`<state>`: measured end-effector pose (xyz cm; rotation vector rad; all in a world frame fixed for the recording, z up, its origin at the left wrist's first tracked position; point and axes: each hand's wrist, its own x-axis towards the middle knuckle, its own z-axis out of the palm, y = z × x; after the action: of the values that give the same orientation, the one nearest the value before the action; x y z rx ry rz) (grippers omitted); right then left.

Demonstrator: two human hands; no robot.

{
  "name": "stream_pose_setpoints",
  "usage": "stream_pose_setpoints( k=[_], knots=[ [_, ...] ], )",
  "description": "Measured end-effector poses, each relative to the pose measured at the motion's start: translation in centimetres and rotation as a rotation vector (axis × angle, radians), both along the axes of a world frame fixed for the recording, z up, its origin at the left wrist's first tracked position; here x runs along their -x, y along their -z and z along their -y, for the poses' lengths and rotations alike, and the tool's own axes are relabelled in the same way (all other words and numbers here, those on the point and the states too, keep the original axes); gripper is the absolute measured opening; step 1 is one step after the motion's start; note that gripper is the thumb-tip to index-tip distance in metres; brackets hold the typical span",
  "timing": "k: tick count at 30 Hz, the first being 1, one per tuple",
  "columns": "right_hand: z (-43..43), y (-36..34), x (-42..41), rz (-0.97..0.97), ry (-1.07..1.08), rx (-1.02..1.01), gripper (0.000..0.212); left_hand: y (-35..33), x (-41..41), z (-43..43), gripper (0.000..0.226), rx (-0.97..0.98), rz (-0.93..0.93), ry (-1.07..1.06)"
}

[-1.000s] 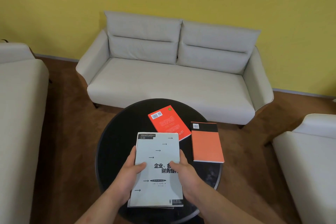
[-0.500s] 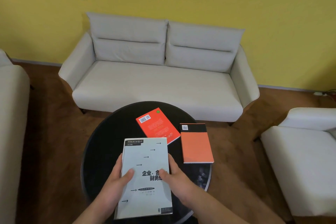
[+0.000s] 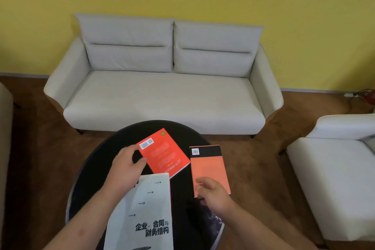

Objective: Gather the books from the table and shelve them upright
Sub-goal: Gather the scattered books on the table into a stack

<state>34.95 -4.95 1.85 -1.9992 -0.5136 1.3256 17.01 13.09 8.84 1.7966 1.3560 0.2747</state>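
Three books lie on the round black table (image 3: 97,160). A red book (image 3: 165,153) lies face down at the middle, and my left hand (image 3: 125,166) touches its left edge with forefinger and thumb spread. To its right lies an orange book with a black band (image 3: 209,165). My right hand (image 3: 212,192) pinches that book's near left corner, thumb on the cover and fingers curled at the edge. A white book with arrows and black print (image 3: 150,209) lies flat nearest me, partly under my left forearm, with no hand holding it.
A light grey two-seat sofa (image 3: 166,95) stands behind the table against the yellow wall. A white armchair (image 3: 336,168) is at the right and another seat's edge (image 3: 5,128) at the left. Brown floor surrounds the table. No shelf is in view.
Both hands have let go of the white book, which now lies on the table. My left hand moved forward to the red book, my right hand to the orange book.
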Motion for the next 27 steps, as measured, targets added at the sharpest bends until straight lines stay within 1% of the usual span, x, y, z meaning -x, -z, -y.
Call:
stream_pose_setpoints(
  k=[2, 4, 6, 7, 8, 10, 11, 13, 15, 16, 18, 19, 22, 24, 27],
  knots=[
    [-0.4, 0.9, -3.2, 0.076, 0.031, 0.048, 0.028, 0.7, -3.5, -2.6, 0.04, 0.053, -0.059, 0.13],
    [-0.7, 1.9, -6.0, 0.146, 0.047, 0.101, 0.03, 2.7, -6.5, -5.2, 0.046, 0.158, -0.133, 0.212],
    [-1.0, 3.0, -8.3, 0.199, 0.046, 0.159, 0.039, 4.8, -9.1, -7.3, 0.048, 0.212, -0.188, 0.232],
    [-1.1, 3.6, -9.2, 0.223, 0.038, 0.192, 0.042, 5.8, -10.1, -8.1, 0.044, 0.223, -0.215, 0.223],
    [-1.3, 4.2, -10.0, 0.255, 0.016, 0.23, 0.045, 6.9, -10.9, -8.9, 0.035, 0.221, -0.257, 0.219],
    [-1.5, 5.6, -11.4, 0.333, -0.047, 0.311, 0.045, 9.9, -11.7, -10.7, 0.032, 0.191, -0.381, 0.216],
    [-1.6, 6.6, -12.0, 0.349, -0.073, 0.351, 0.043, 11.9, -11.9, -11.8, 0.037, 0.182, -0.44, 0.189],
    [-1.7, 8.6, -13.3, 0.352, -0.123, 0.406, 0.039, 15.7, -12.0, -13.8, 0.061, 0.155, -0.504, 0.131],
    [-1.6, 11.4, -14.5, 0.325, -0.159, 0.436, 0.043, 15.5, -12.8, -13.7, 0.084, 0.126, -0.552, 0.099],
    [-1.7, 12.3, -14.8, 0.311, -0.16, 0.438, 0.048, 16.2, -12.9, -14.0, 0.09, 0.126, -0.591, 0.1],
    [-2.0, 11.8, -14.7, 0.291, -0.161, 0.415, 0.055, 17.3, -12.8, -14.5, 0.097, 0.159, -0.63, 0.098],
    [-2.4, 10.9, -14.6, 0.27, -0.158, 0.407, 0.056, 17.8, -12.6, -14.6, 0.101, 0.171, -0.654, 0.106],
    [-3.3, 10.0, -14.4, 0.202, -0.12, 0.394, 0.054, 18.2, -12.2, -14.2, 0.108, 0.121, -0.742, 0.132],
    [-3.3, 10.1, -14.4, 0.193, -0.1, 0.396, 0.055, 18.0, -12.5, -13.7, 0.115, 0.087, -0.798, 0.15],
    [-2.9, 10.2, -14.5, 0.221, -0.086, 0.396, 0.046, 17.6, -12.6, -13.7, 0.115, 0.106, -0.805, 0.137]
  ],
)
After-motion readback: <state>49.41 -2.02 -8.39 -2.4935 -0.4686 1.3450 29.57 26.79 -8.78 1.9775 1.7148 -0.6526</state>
